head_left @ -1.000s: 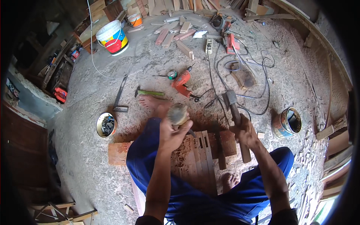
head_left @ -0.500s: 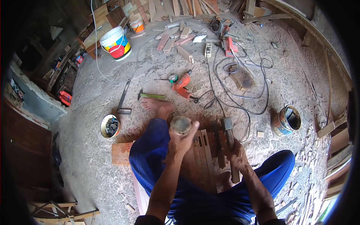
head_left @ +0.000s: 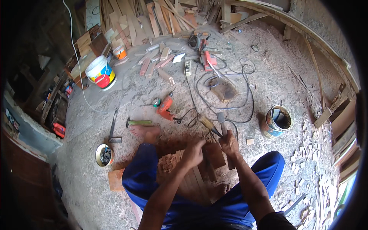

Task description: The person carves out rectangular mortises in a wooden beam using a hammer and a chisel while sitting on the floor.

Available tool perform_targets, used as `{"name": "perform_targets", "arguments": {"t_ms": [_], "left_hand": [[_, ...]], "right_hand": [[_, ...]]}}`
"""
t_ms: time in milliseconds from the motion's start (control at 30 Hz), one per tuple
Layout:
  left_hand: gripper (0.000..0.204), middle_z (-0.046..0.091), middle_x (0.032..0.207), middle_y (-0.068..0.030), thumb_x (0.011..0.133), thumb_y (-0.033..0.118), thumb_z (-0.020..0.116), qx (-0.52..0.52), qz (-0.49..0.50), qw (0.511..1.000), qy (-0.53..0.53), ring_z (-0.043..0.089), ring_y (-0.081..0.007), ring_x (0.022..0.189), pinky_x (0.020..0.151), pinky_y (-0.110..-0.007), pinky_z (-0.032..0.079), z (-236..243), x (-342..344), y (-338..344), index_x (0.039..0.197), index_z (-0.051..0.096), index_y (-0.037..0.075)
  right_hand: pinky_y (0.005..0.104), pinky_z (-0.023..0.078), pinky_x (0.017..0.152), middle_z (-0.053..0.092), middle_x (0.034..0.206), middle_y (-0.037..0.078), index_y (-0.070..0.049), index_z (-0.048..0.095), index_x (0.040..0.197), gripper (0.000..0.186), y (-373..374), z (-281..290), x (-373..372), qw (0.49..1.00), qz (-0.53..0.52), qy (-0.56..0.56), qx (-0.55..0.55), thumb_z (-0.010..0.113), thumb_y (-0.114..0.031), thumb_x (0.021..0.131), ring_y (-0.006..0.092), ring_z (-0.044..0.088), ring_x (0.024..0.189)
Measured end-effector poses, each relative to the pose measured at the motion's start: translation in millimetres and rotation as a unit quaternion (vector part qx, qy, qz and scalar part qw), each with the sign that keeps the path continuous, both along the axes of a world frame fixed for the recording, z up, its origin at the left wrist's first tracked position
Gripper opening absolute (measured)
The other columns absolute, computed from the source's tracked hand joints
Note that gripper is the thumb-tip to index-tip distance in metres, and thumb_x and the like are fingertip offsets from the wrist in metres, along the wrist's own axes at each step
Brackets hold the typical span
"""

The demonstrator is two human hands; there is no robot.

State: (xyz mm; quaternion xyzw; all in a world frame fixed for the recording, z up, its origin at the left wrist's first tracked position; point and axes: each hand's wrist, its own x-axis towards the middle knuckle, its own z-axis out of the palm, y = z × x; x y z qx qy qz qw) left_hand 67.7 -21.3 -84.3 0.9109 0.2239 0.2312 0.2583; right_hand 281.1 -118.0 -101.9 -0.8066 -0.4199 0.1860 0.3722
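My right hand [head_left: 230,144] is closed round the shaft of a hammer [head_left: 221,118], its grey head pointing up and away. Beside it slants a chisel [head_left: 208,123] with a frayed tan wooden handle; its dark narrow end reaches the fingers of the right hand, apparently held there too. My left hand [head_left: 193,153] has curled fingers and is slightly blurred. It sits over the wooden pieces between my legs; whatever it grips, if anything, is hidden. Slotted wooden strips [head_left: 195,180] lie below it, with reddish shavings [head_left: 167,163] to their left.
An orange drill [head_left: 165,109], a green-handled hammer [head_left: 140,122] and a metal square [head_left: 114,128] lie ahead. A tub of hardware [head_left: 104,155] stands left, a stained bucket [head_left: 276,122] right. Black cable [head_left: 251,101] loops over the floor. Wood offcuts [head_left: 155,61] lie farther off.
The chisel has gone from my left hand over to beside the hammer at my right hand. My left hand is lower over the wood. The view has shifted, too.
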Motion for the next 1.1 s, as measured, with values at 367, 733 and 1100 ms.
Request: {"name": "perform_targets", "arguments": {"t_ms": [367, 733, 1100], "left_hand": [[0.035, 0.051, 0.140, -0.0070, 0.080, 0.017, 0.068, 0.196, -0.202, 0.927, 0.250, 0.044, -0.0289, 0.134, 0.114, -0.047, 0.032, -77, 11, -79, 0.115, 0.068, 0.018], [0.026, 0.060, 0.085, -0.0027, 0.094, 0.006, 0.065, -0.308, 0.124, 0.764, -0.553, 0.060, -0.0123, 0.076, 0.067, -0.030, 0.053, 105, -39, 21, 0.116, 0.050, 0.007], [0.040, 0.059, 0.104, -0.0036, 0.088, 0.003, 0.071, -0.269, 0.129, 0.891, -0.341, 0.058, -0.0129, 0.089, 0.074, -0.028, 0.050, 120, -75, 20, 0.122, 0.051, 0.005]], "right_hand": [[0.0577, 0.049, 0.090, 0.066, 0.102, 0.033, 0.000, 0.047, 0.116, 0.036, -54, -98, 31, 0.969, -0.119, -0.037, -0.213, 0.048, -0.017, 0.085, 0.0487, 0.065, 0.099], [0.0457, 0.051, 0.053, 0.065, 0.080, 0.018, -0.002, 0.053, 0.098, 0.024, -30, -55, 10, 0.982, -0.117, 0.150, -0.013, 0.064, -0.019, 0.084, 0.0315, 0.065, 0.065], [0.0266, 0.044, 0.042, 0.056, 0.069, 0.003, 0.000, 0.057, 0.108, 0.028, -83, 104, -126, 0.901, -0.008, 0.430, 0.055, 0.068, -0.014, 0.087, 0.0113, 0.052, 0.048]]}}
